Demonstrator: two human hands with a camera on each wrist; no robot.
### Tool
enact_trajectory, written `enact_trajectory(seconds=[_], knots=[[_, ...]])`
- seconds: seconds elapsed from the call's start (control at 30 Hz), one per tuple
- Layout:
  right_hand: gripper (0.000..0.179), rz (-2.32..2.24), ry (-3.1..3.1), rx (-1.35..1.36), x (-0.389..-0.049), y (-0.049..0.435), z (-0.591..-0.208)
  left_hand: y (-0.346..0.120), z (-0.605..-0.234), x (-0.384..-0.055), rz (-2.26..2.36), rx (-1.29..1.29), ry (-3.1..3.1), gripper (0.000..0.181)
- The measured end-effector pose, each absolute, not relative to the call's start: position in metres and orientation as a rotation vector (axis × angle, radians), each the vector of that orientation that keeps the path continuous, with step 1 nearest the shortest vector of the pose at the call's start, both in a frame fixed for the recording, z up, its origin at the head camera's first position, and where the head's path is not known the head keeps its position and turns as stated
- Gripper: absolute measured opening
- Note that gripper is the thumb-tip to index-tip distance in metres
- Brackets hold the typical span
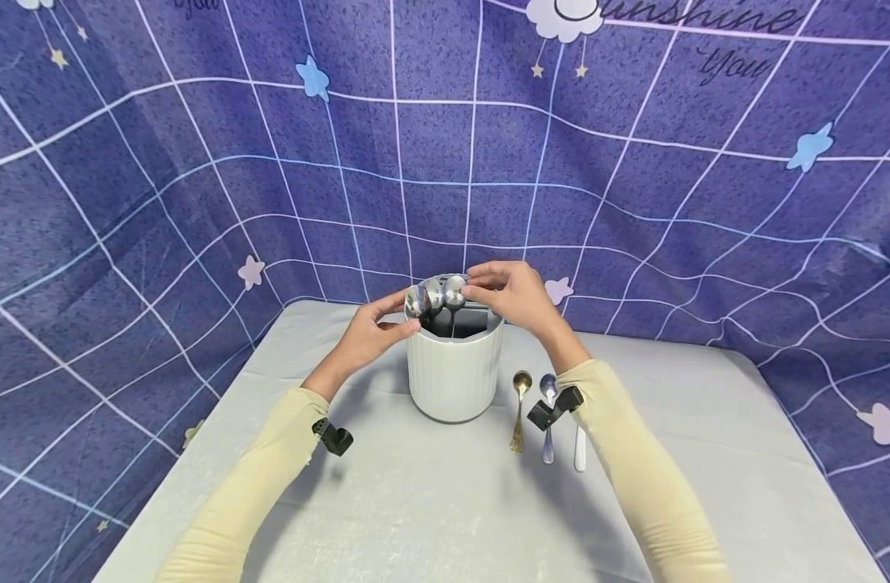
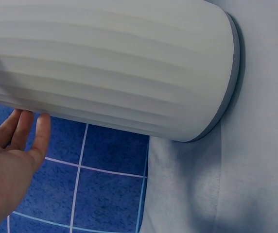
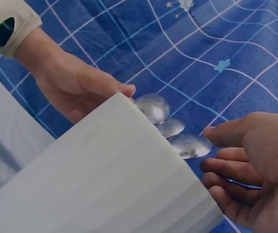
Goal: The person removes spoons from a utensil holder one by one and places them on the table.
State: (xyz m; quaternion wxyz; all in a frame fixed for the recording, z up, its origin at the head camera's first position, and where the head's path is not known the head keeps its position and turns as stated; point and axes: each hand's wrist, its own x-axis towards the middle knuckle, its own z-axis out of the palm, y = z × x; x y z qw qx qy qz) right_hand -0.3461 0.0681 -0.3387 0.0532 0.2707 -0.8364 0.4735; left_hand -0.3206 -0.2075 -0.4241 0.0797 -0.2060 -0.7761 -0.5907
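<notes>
A white ribbed utensil holder [image 1: 453, 376] with a dark divided inside stands on the table. Several shiny metal spoons [image 1: 454, 291] stand in it, bowls up above the rim. My left hand [image 1: 372, 332] holds the holder's left side near the top, its thumb at the rim by the leftmost spoon bowl. In the left wrist view, the fingers [image 2: 41, 133] of that hand lie along the ribbed wall. My right hand [image 1: 521, 295] is at the far right of the rim. Its thumb [image 3: 217, 135] is right at a spoon bowl [image 3: 190, 145], with the other fingers bent below and apart from the thumb.
On the table right of the holder lie a gold spoon [image 1: 520, 409], a silver spoon [image 1: 548, 445] and a white handle [image 1: 580, 452], partly hidden by the right sleeve. A grey cloth [image 1: 386, 518] covers the table. Behind hangs a purple-blue grid curtain [image 1: 430, 138].
</notes>
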Motion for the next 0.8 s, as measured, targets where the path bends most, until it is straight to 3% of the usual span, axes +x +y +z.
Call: enact_trajectory(seconds=[0.8], knots=[[0.028, 1.323, -2.624, 0.831, -0.3480, 0.0576, -0.3425, -0.2076, -0.4229, -0.3190, -1.770, -0.611, -2.326, 0.059]])
